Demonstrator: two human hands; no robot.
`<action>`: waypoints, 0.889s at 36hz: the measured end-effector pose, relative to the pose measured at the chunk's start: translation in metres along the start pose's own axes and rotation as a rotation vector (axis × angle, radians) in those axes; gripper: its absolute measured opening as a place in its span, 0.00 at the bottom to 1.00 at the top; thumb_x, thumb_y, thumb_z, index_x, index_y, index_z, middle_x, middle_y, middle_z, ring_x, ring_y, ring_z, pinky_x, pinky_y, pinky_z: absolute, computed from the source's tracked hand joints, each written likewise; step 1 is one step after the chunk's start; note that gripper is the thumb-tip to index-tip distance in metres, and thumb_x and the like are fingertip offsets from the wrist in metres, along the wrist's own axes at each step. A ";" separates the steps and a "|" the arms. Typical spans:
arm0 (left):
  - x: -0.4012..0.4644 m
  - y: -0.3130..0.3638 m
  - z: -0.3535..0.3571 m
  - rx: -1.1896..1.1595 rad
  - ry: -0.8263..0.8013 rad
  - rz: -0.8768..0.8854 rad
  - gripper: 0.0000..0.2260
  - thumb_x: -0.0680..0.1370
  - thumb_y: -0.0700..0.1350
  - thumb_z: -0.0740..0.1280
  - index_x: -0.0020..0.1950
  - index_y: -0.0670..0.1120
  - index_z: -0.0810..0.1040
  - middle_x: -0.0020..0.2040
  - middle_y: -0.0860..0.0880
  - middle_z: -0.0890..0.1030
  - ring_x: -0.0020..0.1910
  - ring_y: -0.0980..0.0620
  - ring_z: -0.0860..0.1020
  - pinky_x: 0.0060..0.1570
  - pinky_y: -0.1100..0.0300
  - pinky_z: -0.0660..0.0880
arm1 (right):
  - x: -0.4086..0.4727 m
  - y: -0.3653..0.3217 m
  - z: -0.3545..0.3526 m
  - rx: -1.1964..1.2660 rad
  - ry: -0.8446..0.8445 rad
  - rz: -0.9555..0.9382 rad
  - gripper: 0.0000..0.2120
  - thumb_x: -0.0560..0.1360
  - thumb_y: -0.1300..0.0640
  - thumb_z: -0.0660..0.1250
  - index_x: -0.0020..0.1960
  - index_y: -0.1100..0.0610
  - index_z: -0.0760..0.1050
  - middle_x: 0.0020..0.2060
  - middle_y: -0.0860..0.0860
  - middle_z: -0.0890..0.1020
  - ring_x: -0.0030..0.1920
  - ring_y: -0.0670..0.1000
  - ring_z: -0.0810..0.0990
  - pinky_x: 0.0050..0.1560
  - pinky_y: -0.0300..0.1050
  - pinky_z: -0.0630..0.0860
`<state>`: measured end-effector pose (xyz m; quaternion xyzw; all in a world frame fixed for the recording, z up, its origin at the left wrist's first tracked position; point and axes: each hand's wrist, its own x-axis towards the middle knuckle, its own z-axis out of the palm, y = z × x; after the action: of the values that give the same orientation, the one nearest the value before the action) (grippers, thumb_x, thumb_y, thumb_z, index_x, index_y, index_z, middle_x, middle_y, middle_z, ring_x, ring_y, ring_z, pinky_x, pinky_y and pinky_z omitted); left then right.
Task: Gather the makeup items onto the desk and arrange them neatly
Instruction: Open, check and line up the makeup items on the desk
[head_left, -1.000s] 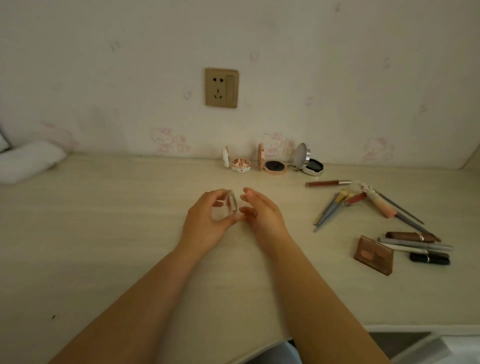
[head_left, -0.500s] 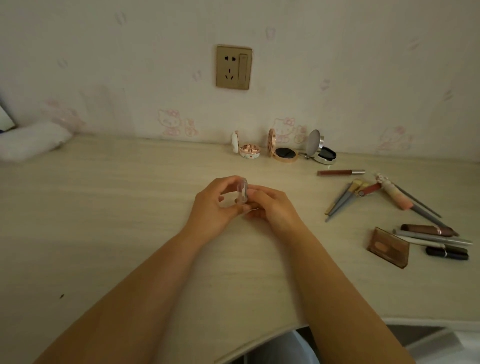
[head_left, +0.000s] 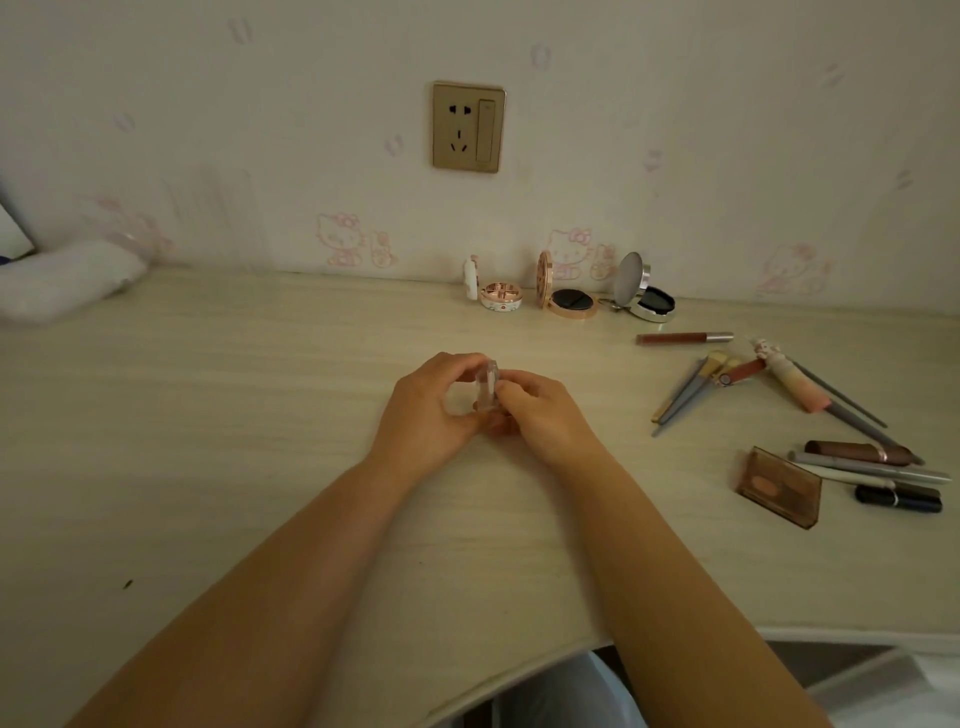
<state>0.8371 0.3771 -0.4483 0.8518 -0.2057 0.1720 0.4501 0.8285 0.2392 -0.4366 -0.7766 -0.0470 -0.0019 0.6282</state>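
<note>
1. Both hands meet over the middle of the pale wooden table (head_left: 218, 426), holding a small clear plastic case (head_left: 487, 387) between them.
2. The left hand (head_left: 431, 410) has its grip curled round the case; the right hand (head_left: 540, 415) pinches its near edge.
3. The case stands upright, long axis vertical, equally near both hands.
4. The three open round compacts (head_left: 569, 293) by the wall lie ahead and slightly right, probably where it belongs.

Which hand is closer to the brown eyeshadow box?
The right hand. It is at mid-desk, holding a small clear case; the eyeshadow box lies off to its right. The left hand is farther left, across the case.
</note>
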 end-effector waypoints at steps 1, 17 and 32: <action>0.000 0.000 0.001 0.014 0.008 0.005 0.18 0.67 0.41 0.75 0.55 0.50 0.79 0.50 0.53 0.80 0.49 0.62 0.77 0.48 0.80 0.64 | 0.000 0.001 0.000 -0.022 -0.002 -0.004 0.12 0.77 0.61 0.57 0.46 0.56 0.80 0.34 0.48 0.79 0.34 0.46 0.76 0.42 0.45 0.75; 0.002 0.004 0.003 -0.070 -0.026 -0.110 0.22 0.66 0.44 0.77 0.58 0.50 0.78 0.51 0.57 0.79 0.50 0.64 0.75 0.48 0.81 0.66 | -0.002 0.001 0.000 -0.226 -0.014 -0.046 0.14 0.80 0.61 0.49 0.42 0.62 0.70 0.35 0.51 0.73 0.36 0.48 0.70 0.38 0.42 0.67; 0.004 0.003 0.001 -0.254 0.026 -0.228 0.22 0.66 0.43 0.77 0.58 0.52 0.77 0.50 0.60 0.79 0.51 0.68 0.76 0.53 0.67 0.72 | 0.003 0.002 -0.004 0.216 -0.007 0.102 0.18 0.79 0.60 0.49 0.54 0.63 0.77 0.46 0.59 0.81 0.43 0.54 0.78 0.47 0.51 0.79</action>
<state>0.8393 0.3742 -0.4452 0.8036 -0.1221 0.1035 0.5732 0.8320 0.2352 -0.4380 -0.7059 -0.0095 0.0378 0.7072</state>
